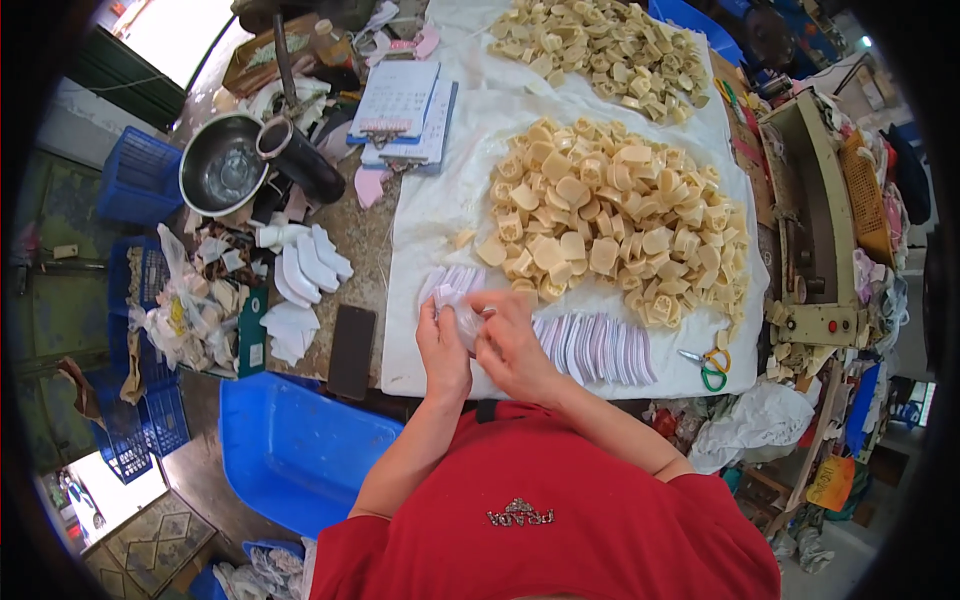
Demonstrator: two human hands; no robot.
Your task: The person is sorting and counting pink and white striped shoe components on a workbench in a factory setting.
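Note:
My left hand [443,345] is closed around a pale, whitish, partly see-through piece [466,322], too blurred to name more exactly. Beside it, my right hand [515,345] has its fingers bent in against the same piece; whether they grip it cannot be told. Just beyond my left hand lies a small group of thin white pieces [450,280]. To the right of my hands, a row of thin white pieces [600,348] stands packed side by side. A big heap of cream-coloured moulded pieces [610,210] rises beyond both hands on the white cloth [430,215].
Small scissors [710,368] lie near the cloth's right front edge. A second cream heap [610,55] is farther back. At left are a phone [351,350], clipboards [400,105], a metal bowl [225,165] and curved white pieces [310,265]. A blue tub [300,440] stands below.

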